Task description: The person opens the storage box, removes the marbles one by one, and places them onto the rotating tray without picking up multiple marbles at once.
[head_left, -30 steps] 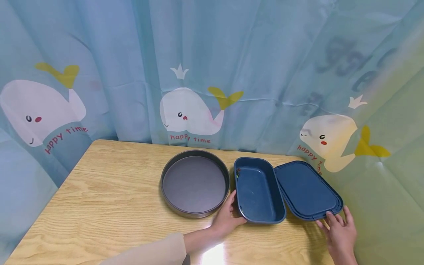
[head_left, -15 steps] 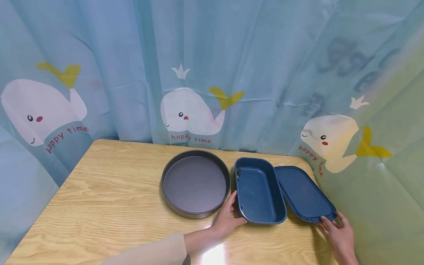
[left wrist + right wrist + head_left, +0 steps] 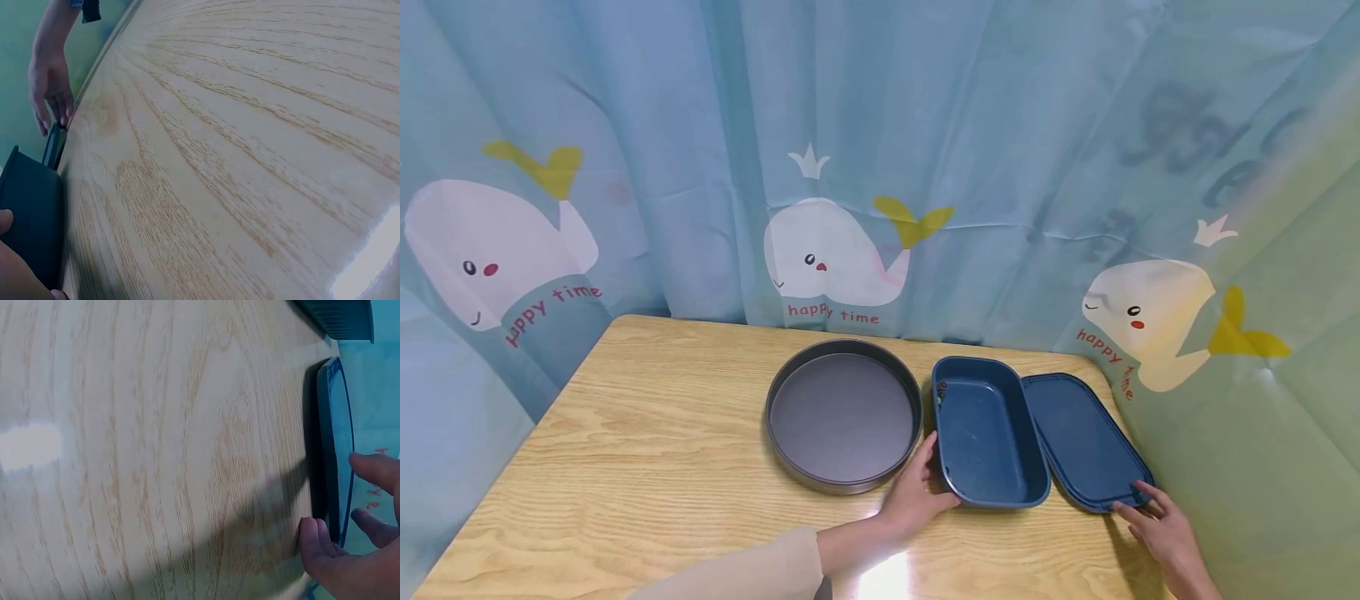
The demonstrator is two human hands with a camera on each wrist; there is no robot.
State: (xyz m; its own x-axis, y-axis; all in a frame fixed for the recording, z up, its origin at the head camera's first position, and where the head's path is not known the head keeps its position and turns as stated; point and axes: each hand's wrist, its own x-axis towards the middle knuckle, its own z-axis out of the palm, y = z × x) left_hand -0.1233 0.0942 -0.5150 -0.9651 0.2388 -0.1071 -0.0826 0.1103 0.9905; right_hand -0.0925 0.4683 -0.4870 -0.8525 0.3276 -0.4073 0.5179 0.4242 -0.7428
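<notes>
Blue lid [image 3: 1086, 442] lies beside the container [image 3: 988, 437] on the worktop [image 3: 662, 458]; the right hand [image 3: 1163, 529] has its grip relaxed at the lid's edge (contact unclear), the left hand [image 3: 912, 498] clasping the container's corner.

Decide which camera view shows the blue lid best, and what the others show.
The head view: it shows nearly all of the blue lid from above, with the right hand at one corner. The right wrist view shows it at a low slant, partly hidden by that hand; the left wrist view shows only a thin edge.
</notes>
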